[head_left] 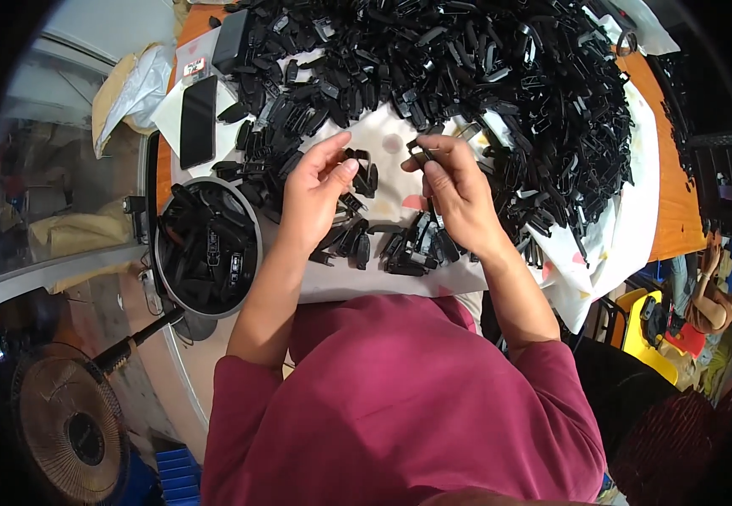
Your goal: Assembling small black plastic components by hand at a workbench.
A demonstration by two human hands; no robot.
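The left hand (pixel 315 190) is raised over the middle of the tabletop (pixel 674 215), its fingers (pixel 332 152) closed in a pinch on a small black plastic clip (pixel 364 173). The clip sits at the fingertips, held clear of the white cloth (pixel 383 135) that covers the working area.

The right hand (pixel 454 190) is level with the left and near it, not touching. Its fingers (pixel 437 156) are clamped on a second black part (pixel 419 152), a small frame-shaped piece held at the fingertips just right of the clip.

Directly below both hands, a small cluster of black parts (pixel 399 249) lies on the cloth. A large heap of similar black parts (pixel 484 76) fills the far side of the tabletop and curves down its right side.

At the left edge of the tabletop stands a round grey bucket (pixel 162 253) filled with more black parts. Beyond it lies a dark phone (pixel 198 121), face up, beside a black box (pixel 232 40). A floor fan (pixel 69 422) stands on the floor at lower left. The person wears a maroon shirt (pixel 408 405).
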